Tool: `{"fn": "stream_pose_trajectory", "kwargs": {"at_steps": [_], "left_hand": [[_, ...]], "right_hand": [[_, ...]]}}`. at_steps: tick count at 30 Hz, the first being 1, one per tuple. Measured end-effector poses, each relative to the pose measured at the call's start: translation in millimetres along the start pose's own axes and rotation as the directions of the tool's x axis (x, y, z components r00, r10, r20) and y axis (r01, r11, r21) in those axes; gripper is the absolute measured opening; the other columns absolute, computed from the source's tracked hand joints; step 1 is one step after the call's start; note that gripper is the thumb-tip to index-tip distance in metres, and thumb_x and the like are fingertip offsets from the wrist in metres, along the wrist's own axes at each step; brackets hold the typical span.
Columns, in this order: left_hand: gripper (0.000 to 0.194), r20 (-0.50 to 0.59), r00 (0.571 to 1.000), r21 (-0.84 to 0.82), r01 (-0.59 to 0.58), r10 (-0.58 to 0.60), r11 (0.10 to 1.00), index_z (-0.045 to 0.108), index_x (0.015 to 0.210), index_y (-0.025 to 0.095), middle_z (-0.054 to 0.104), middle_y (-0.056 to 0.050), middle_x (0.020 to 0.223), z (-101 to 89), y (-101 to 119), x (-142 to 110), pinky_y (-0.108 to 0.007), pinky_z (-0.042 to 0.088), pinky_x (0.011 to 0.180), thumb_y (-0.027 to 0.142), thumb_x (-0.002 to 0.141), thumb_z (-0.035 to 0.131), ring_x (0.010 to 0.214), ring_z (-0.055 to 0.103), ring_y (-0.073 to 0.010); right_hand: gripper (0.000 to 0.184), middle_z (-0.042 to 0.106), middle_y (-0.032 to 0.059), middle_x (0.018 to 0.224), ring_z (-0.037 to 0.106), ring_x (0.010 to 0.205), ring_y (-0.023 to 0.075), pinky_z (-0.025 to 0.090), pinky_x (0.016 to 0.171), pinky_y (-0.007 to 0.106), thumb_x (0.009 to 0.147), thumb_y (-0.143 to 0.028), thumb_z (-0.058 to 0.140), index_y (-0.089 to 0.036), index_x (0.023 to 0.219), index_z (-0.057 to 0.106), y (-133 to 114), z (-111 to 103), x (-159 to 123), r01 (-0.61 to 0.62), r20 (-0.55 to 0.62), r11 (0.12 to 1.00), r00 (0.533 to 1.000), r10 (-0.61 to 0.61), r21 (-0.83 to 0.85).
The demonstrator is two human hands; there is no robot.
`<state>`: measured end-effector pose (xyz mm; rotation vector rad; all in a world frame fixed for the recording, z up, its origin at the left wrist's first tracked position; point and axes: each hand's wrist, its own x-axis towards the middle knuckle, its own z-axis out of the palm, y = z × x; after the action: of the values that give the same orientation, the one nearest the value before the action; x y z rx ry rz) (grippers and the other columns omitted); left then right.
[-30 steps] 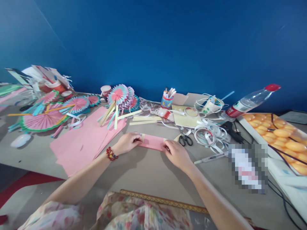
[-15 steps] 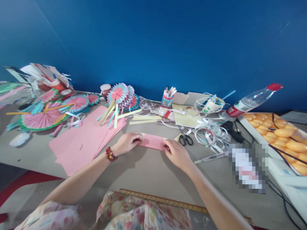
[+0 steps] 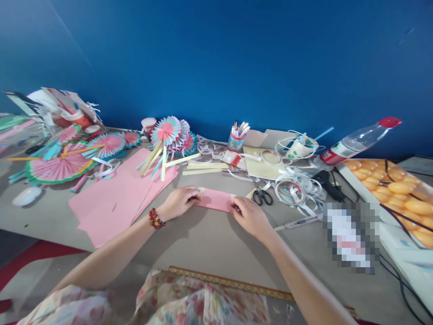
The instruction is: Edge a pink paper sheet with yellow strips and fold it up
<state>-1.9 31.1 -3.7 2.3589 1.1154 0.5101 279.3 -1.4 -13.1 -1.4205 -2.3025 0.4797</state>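
Between my hands is a small folded piece of pink paper [image 3: 215,200], with a pale yellowish strip near each end. My left hand [image 3: 179,201] pinches its left end, a red bead bracelet [image 3: 157,218] round the wrist. At the right end, my right hand [image 3: 249,215] has its fingers closed on the paper; some fingertips are hidden. Black-handled scissors [image 3: 262,197] lie just beyond my right hand. Larger pink paper sheets [image 3: 111,203] are spread on the table to the left of my left hand.
Pleated paper fans [image 3: 61,164] lie at the left, beside a white mouse [image 3: 27,197]. Pale yellow strips [image 3: 204,168], a pen cup [image 3: 236,142] and tape rolls [image 3: 289,189] sit further back. A utility knife [image 3: 299,223] and a tilted plastic bottle [image 3: 355,145] are at the right.
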Motion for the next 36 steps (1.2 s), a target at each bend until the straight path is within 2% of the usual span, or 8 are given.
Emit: {"fn": "stream_pose_trajectory", "kwargs": {"at_steps": [7,11,17,25,36], "left_hand": [[0.016,-0.001,1.000,0.004,-0.019,0.019,1.000,0.063,0.089,0.021,0.064,-0.002,0.090,0.6,0.3,-0.7,-0.026,0.042,0.076,0.024,0.099,0.051,0.087,0.061,-0.0183],[0.017,0.000,1.000,0.004,-0.018,0.018,1.000,0.063,0.090,0.021,0.064,-0.003,0.090,0.8,-0.1,-0.8,-0.026,0.042,0.076,0.025,0.100,0.049,0.086,0.061,-0.0185],[0.018,0.011,1.000,-0.007,-0.015,0.015,1.000,0.063,0.089,0.020,0.064,-0.003,0.090,0.4,0.0,0.3,-0.027,0.042,0.076,0.026,0.100,0.049,0.086,0.061,-0.0183],[0.019,0.020,1.000,-0.006,-0.009,0.009,1.000,0.063,0.089,0.020,0.064,-0.004,0.089,0.3,-1.4,0.0,-0.028,0.043,0.077,0.024,0.100,0.048,0.088,0.060,-0.0194],[0.019,0.026,1.000,0.012,0.001,-0.002,1.000,0.064,0.089,0.020,0.064,-0.004,0.090,-0.2,-0.8,-0.1,-0.028,0.044,0.077,0.024,0.099,0.048,0.089,0.060,-0.0198]], "right_hand": [[0.012,0.064,0.0014,0.086,0.059,0.075,0.0155,0.041,0.068,0.024,0.092,-0.022,0.052,-0.022,0.082,0.058,1.5,-11.1,2.3,-0.014,0.049,0.992,0.999,0.008,0.125],[0.012,0.063,0.0009,0.082,0.057,0.071,0.0156,0.040,0.065,0.024,0.090,-0.024,0.054,-0.022,0.079,0.058,5.2,-13.7,4.6,-0.055,0.077,0.978,0.996,0.040,0.201],[0.009,0.063,-0.0013,0.077,0.058,0.069,0.0146,0.040,0.065,0.023,0.087,-0.022,0.056,-0.022,0.079,0.060,13.6,-14.0,6.3,-0.056,0.130,0.964,0.991,0.022,0.258],[0.012,0.064,-0.0010,0.076,0.058,0.071,0.0152,0.039,0.065,0.023,0.086,-0.023,0.056,-0.021,0.075,0.059,11.5,-17.0,8.0,-0.052,0.158,0.957,0.987,0.007,0.286],[0.012,0.061,-0.0015,0.076,0.055,0.071,0.0154,0.038,0.066,0.024,0.086,-0.018,0.056,-0.022,0.075,0.056,11.9,-14.0,5.9,-0.017,0.125,0.967,0.992,-0.015,0.255]]}}
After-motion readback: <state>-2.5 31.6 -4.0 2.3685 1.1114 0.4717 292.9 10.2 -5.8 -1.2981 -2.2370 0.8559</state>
